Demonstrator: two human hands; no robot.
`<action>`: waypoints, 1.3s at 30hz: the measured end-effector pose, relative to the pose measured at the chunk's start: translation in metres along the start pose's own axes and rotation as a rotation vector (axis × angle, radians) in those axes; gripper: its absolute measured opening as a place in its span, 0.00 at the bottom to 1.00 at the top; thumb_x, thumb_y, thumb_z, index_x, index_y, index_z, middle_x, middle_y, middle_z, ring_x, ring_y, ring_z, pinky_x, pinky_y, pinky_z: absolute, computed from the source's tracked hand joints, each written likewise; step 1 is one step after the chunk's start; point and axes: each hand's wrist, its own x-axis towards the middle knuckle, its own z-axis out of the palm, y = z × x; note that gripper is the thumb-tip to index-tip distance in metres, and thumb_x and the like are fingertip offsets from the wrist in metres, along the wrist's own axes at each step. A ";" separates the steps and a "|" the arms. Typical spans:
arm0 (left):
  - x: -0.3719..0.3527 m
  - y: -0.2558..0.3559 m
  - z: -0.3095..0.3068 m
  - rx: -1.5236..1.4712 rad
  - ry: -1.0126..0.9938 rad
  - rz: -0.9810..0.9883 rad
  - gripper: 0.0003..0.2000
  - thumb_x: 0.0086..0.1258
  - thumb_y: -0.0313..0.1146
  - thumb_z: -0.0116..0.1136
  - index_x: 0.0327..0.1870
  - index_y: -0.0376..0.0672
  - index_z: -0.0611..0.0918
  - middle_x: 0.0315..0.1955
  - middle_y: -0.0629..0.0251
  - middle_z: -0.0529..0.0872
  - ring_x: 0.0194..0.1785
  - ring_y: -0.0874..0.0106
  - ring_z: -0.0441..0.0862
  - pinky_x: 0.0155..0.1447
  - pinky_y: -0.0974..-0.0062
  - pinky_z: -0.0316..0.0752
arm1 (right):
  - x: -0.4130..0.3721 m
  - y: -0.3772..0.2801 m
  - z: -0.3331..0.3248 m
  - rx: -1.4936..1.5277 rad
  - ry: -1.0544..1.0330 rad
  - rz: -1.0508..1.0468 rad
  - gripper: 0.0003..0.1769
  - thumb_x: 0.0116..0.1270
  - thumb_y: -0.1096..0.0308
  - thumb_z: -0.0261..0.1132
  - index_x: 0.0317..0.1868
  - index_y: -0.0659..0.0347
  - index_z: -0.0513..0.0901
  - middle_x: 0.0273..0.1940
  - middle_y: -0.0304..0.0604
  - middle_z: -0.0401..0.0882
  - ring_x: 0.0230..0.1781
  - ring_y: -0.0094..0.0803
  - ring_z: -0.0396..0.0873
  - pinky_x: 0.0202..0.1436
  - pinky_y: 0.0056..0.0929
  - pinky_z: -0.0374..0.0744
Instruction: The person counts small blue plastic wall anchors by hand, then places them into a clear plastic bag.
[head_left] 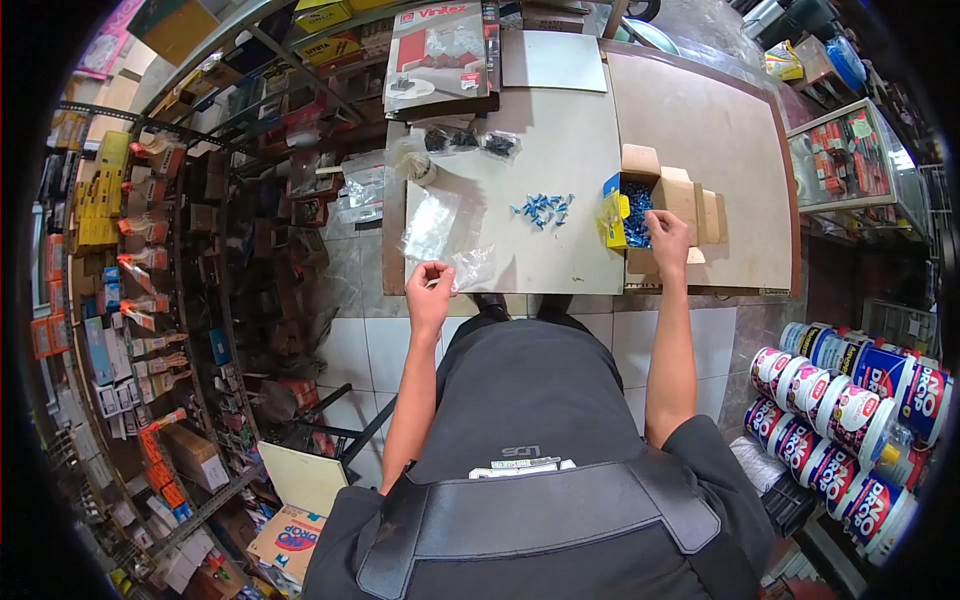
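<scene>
A: Right hand point(668, 240)?
B: At the box point(612, 228), arm reaching nearly straight forward. Fingers curled, thumb close to them, tips just at the blue fill. Can't tell if it has hold of a piece; too small.
A: Left hand point(430, 292)?
B: Near edge of the worktop point(570, 130), forearm leaning slightly inward. Thumb and forefinger pinched together on the edge of a small bag point(473, 267), other fingers folded.
A: Bag looks?
B: Clear, crinkled, lying toward the worktop's near edge, right of the left hand. Contents unclear.
A: Blue pieces?
B: Small, slim, shiny. Loose pile point(545, 209) mid-worktop, between the hands but farther forward, pointing every which way. More heaped in the box.
A: Box?
B: Yellow and blue, top open, brown flaps up, right of the pile. Brown carton point(710, 215) just beside it.
A: Left side?
B: Clear flat bags point(432, 228) beyond the left hand; packs of dark bits point(465, 138) farther up.
</scene>
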 end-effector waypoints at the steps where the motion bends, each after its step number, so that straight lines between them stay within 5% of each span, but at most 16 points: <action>1: 0.000 -0.001 0.000 0.009 0.002 0.000 0.04 0.71 0.25 0.64 0.42 0.37 0.81 0.36 0.68 0.82 0.35 0.80 0.78 0.36 0.77 0.78 | 0.001 0.003 -0.001 0.001 0.002 0.001 0.14 0.72 0.63 0.69 0.44 0.68 0.89 0.31 0.40 0.88 0.29 0.22 0.82 0.32 0.24 0.78; 7: -0.002 -0.001 -0.001 0.015 0.002 0.006 0.05 0.71 0.25 0.64 0.42 0.38 0.81 0.37 0.68 0.82 0.36 0.80 0.78 0.36 0.77 0.79 | -0.001 -0.001 -0.006 0.634 -0.136 0.313 0.13 0.79 0.65 0.61 0.53 0.64 0.84 0.37 0.35 0.83 0.31 0.21 0.80 0.31 0.21 0.77; 9: -0.002 -0.001 -0.001 0.012 0.000 0.005 0.05 0.71 0.25 0.64 0.43 0.38 0.81 0.37 0.67 0.82 0.35 0.80 0.78 0.36 0.78 0.79 | -0.010 -0.015 -0.001 0.960 -0.259 0.393 0.14 0.81 0.66 0.57 0.58 0.65 0.80 0.41 0.39 0.83 0.39 0.27 0.82 0.41 0.25 0.82; 15: -0.003 -0.005 -0.005 -0.001 -0.017 0.013 0.05 0.71 0.25 0.65 0.43 0.39 0.81 0.38 0.67 0.82 0.36 0.80 0.79 0.37 0.77 0.79 | -0.043 -0.054 0.042 0.989 -0.486 0.522 0.20 0.82 0.64 0.51 0.62 0.72 0.74 0.52 0.49 0.81 0.53 0.37 0.81 0.57 0.33 0.83; 19: -0.005 -0.004 -0.006 0.003 -0.001 0.010 0.06 0.71 0.25 0.65 0.44 0.38 0.81 0.38 0.67 0.82 0.36 0.79 0.79 0.37 0.77 0.79 | -0.057 -0.033 0.088 1.012 -0.484 0.696 0.20 0.80 0.65 0.55 0.60 0.74 0.75 0.54 0.52 0.80 0.55 0.39 0.81 0.59 0.35 0.82; 25: -0.007 -0.011 -0.011 -0.006 0.018 0.025 0.06 0.71 0.26 0.65 0.44 0.38 0.81 0.38 0.68 0.83 0.36 0.79 0.80 0.38 0.77 0.80 | -0.052 -0.023 0.128 0.868 -0.330 0.753 0.27 0.81 0.64 0.51 0.71 0.76 0.65 0.70 0.59 0.68 0.68 0.46 0.74 0.71 0.42 0.76; 32: -0.012 -0.006 -0.010 0.003 0.051 0.011 0.05 0.70 0.26 0.64 0.43 0.38 0.82 0.36 0.68 0.83 0.36 0.78 0.80 0.37 0.78 0.81 | -0.043 -0.041 0.126 0.892 -0.315 0.720 0.28 0.81 0.65 0.51 0.74 0.74 0.63 0.74 0.61 0.65 0.73 0.48 0.70 0.73 0.43 0.74; 36: -0.011 -0.007 -0.013 -0.021 0.049 0.003 0.05 0.70 0.26 0.64 0.43 0.38 0.82 0.36 0.67 0.83 0.36 0.78 0.80 0.37 0.77 0.80 | -0.040 -0.053 0.093 0.727 -0.053 0.247 0.16 0.80 0.69 0.54 0.60 0.67 0.81 0.56 0.50 0.84 0.53 0.42 0.85 0.58 0.40 0.82; 39: -0.010 -0.009 -0.015 -0.005 0.034 -0.005 0.06 0.71 0.27 0.65 0.44 0.39 0.81 0.38 0.69 0.83 0.37 0.79 0.80 0.38 0.77 0.81 | -0.024 -0.056 0.059 0.499 0.204 0.107 0.13 0.77 0.72 0.55 0.54 0.66 0.84 0.47 0.45 0.86 0.47 0.38 0.86 0.51 0.37 0.83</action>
